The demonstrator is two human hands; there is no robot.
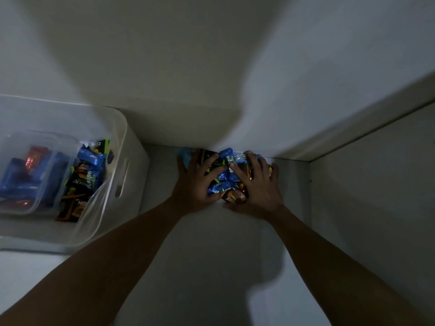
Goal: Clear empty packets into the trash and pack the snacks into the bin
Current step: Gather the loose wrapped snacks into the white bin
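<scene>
Both hands are reaching to the back of the shelf, where the snacks, blue and brown wrappers in a loose pile, are lying against the back wall. The left hand is pressing on the pile's left side, fingers spread and nearly straight. The right hand is covering the right side the same way, its fingers splayed over the wrappers. Neither hand is curling round anything, as far as the dim light shows. The white bin is sitting on the shelf well to the left, apart from the pile. It is holding more packets beside a clear tub. A side panel is closing the shelf on the right.
</scene>
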